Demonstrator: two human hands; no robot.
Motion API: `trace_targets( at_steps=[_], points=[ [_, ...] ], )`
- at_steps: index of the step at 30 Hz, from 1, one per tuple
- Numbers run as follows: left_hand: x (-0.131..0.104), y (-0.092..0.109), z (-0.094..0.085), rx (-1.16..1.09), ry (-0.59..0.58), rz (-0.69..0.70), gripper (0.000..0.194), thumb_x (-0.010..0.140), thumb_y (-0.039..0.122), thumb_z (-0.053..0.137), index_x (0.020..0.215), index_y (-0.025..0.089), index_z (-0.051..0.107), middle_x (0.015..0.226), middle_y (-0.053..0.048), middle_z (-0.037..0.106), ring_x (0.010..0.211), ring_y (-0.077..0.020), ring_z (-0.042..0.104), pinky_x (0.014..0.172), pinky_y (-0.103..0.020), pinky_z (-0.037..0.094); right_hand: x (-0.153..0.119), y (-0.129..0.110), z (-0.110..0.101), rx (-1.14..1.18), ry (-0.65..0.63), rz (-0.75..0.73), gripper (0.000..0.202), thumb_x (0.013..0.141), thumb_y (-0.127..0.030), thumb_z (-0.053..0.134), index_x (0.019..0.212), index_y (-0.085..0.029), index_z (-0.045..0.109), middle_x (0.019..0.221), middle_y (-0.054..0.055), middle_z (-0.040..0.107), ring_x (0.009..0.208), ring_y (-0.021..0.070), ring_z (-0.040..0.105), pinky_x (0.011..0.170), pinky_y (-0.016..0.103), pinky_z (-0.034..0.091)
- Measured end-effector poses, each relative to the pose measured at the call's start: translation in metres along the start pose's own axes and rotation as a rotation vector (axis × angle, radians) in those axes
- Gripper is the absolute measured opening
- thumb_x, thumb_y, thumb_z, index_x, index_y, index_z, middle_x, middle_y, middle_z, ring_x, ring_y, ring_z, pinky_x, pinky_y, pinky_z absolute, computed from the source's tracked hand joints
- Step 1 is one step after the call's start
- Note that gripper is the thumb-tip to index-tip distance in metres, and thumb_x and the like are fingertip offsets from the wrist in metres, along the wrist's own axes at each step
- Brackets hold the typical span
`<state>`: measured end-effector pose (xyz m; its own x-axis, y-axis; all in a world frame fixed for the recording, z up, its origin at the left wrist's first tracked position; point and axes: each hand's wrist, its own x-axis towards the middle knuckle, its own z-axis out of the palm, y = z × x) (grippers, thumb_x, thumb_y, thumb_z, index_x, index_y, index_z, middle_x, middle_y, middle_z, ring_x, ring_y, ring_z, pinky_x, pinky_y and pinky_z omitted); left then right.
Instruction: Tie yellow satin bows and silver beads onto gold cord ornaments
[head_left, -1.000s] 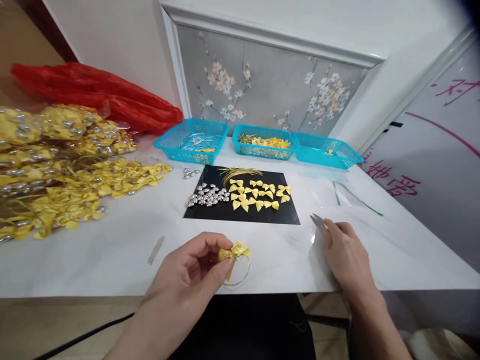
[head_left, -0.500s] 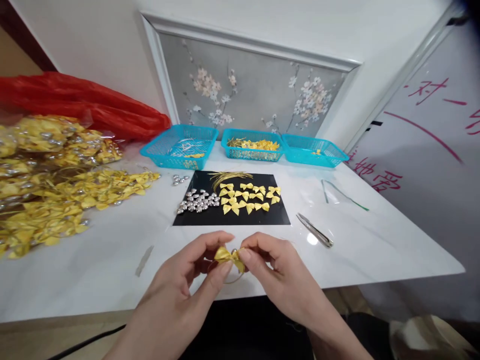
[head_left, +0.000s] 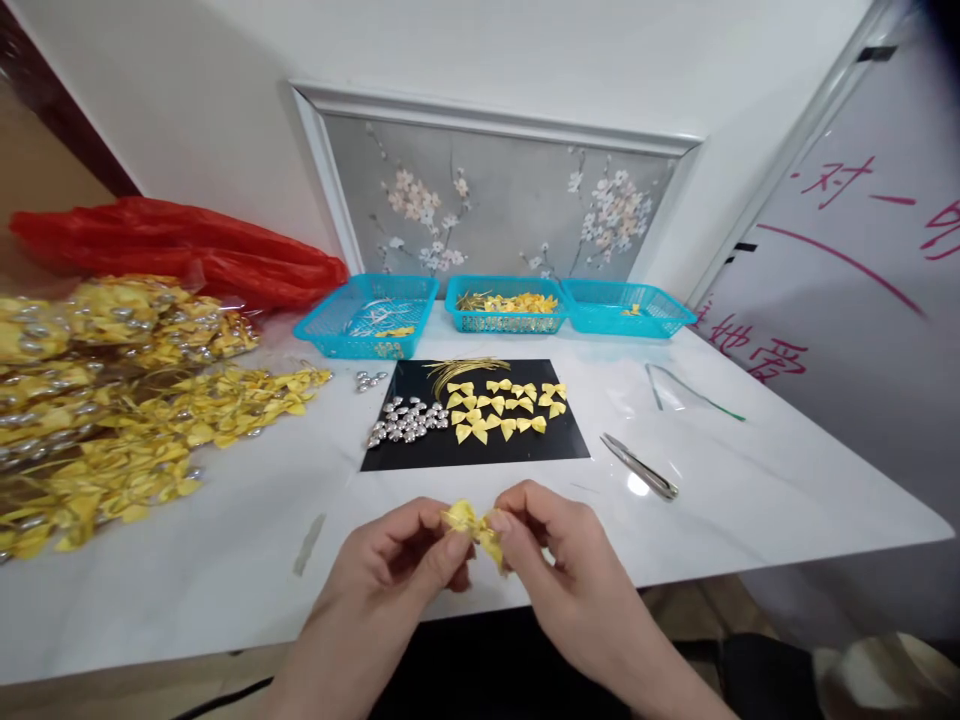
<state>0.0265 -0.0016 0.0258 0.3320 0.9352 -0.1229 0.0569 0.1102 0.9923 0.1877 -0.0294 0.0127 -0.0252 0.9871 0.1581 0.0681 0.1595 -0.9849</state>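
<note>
A yellow ribbon bow (head_left: 476, 528) is pinched between both hands above the table's front edge. My left hand (head_left: 397, 570) has thumb and fingers closed on its left side, and my right hand (head_left: 562, 560) closes on its right side. Behind them lies a black mat (head_left: 480, 462). Silver beads (head_left: 409, 420) are grouped on its left, several yellow bows (head_left: 491, 404) sit in rows on its right, and thin gold wires (head_left: 469, 368) lie along its back. The silver bead seen earlier on the held bow is not visible.
Metal snips (head_left: 639, 467) lie right of the mat. Three blue baskets (head_left: 367, 345) stand at the back, holding strips, wires and yellow pieces. Bagged and loose finished bows (head_left: 150, 430) pile up at the left before a red bag (head_left: 180, 245). A green-edged clear piece (head_left: 697, 393) lies at right.
The held bow has turned between my fingers, so its bead and the gold loop below it no longer show. The whole view has shifted slightly, with the table appearing lower.
</note>
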Motion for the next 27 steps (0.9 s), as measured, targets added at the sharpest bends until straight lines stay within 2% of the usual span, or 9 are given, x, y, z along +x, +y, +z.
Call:
trace_targets(
  at_steps=[3, 5, 7, 10, 14, 20, 24, 27],
  points=[
    [-0.001, 0.0, 0.001, -0.163, -0.062, -0.088, 0.023, 0.079, 0.038, 0.078, 0.068, 0.019, 0.071, 0.061, 0.002, 0.06, 0.062, -0.0122, 0.05, 0.061, -0.02, 0.045, 0.004, 0.005, 0.0, 0.449, -0.154, 0.246, 0.032, 0.092, -0.042, 0.061, 0.075, -0.018, 0.049, 0.057, -0.006, 0.043, 0.05, 0.0069, 0.033, 0.048, 0.02, 0.026],
    [-0.002, 0.001, 0.0, -0.237, -0.061, -0.146, 0.024, 0.075, 0.039, 0.081, 0.068, 0.019, 0.071, 0.061, 0.002, 0.058, 0.061, -0.0118, 0.048, 0.06, -0.02, 0.044, 0.003, 0.008, -0.001, 0.523, -0.156, 0.282, 0.034, 0.093, -0.045, 0.061, 0.077, -0.018, 0.049, 0.057, -0.007, 0.043, 0.05, 0.0065, 0.032, 0.048, 0.02, 0.026],
    [-0.003, 0.002, -0.001, -0.249, -0.03, -0.163, 0.024, 0.075, 0.039, 0.082, 0.069, 0.019, 0.07, 0.062, 0.003, 0.057, 0.061, -0.0115, 0.047, 0.059, -0.02, 0.044, -0.001, 0.008, -0.004, 0.357, -0.036, 0.152, 0.027, 0.098, -0.043, 0.056, 0.088, -0.018, 0.054, 0.067, -0.004, 0.049, 0.057, 0.0083, 0.04, 0.052, 0.02, 0.032],
    [-0.004, 0.0, -0.003, -0.198, 0.006, -0.134, 0.025, 0.077, 0.04, 0.08, 0.069, 0.019, 0.069, 0.064, 0.003, 0.056, 0.063, -0.012, 0.047, 0.06, -0.021, 0.043, -0.009, 0.005, -0.01, 0.029, 0.104, -0.113, 0.012, 0.099, -0.031, 0.056, 0.107, -0.024, 0.06, 0.082, -0.002, 0.055, 0.071, 0.0112, 0.049, 0.062, 0.022, 0.04],
    [-0.005, -0.006, -0.006, -0.073, -0.025, -0.048, 0.024, 0.082, 0.043, 0.075, 0.072, 0.022, 0.07, 0.066, 0.003, 0.056, 0.065, -0.0133, 0.048, 0.062, -0.022, 0.043, -0.013, -0.005, -0.013, -0.247, 0.123, -0.294, 0.004, 0.091, -0.018, 0.063, 0.093, -0.022, 0.062, 0.083, -0.001, 0.057, 0.069, 0.0115, 0.05, 0.061, 0.023, 0.041],
    [-0.005, -0.01, -0.01, 0.042, -0.074, 0.029, 0.017, 0.085, 0.04, 0.071, 0.078, 0.026, 0.07, 0.07, 0.002, 0.057, 0.068, -0.0152, 0.05, 0.062, -0.023, 0.043, -0.009, -0.011, -0.004, -0.267, 0.078, -0.323, 0.013, 0.091, -0.007, 0.052, 0.087, -0.017, 0.061, 0.081, 0.0, 0.057, 0.07, 0.011, 0.054, 0.061, 0.022, 0.043],
    [-0.005, -0.008, -0.011, -0.054, -0.158, 0.001, 0.02, 0.082, 0.044, 0.075, 0.075, 0.025, 0.071, 0.067, 0.003, 0.057, 0.065, -0.0143, 0.049, 0.062, -0.022, 0.043, -0.009, -0.007, 0.0, -0.247, 0.154, -0.416, 0.015, 0.088, -0.003, 0.052, 0.085, -0.016, 0.059, 0.082, 0.001, 0.056, 0.071, 0.0103, 0.052, 0.063, 0.022, 0.043],
    [-0.004, -0.009, -0.013, -0.058, -0.176, -0.01, 0.022, 0.085, 0.045, 0.072, 0.075, 0.025, 0.07, 0.068, 0.003, 0.055, 0.066, -0.0134, 0.047, 0.062, -0.021, 0.042, -0.01, -0.002, 0.0, -0.25, 0.183, -0.449, 0.016, 0.091, -0.003, 0.052, 0.088, -0.017, 0.06, 0.084, 0.001, 0.057, 0.074, 0.0105, 0.052, 0.065, 0.022, 0.044]
  ],
)
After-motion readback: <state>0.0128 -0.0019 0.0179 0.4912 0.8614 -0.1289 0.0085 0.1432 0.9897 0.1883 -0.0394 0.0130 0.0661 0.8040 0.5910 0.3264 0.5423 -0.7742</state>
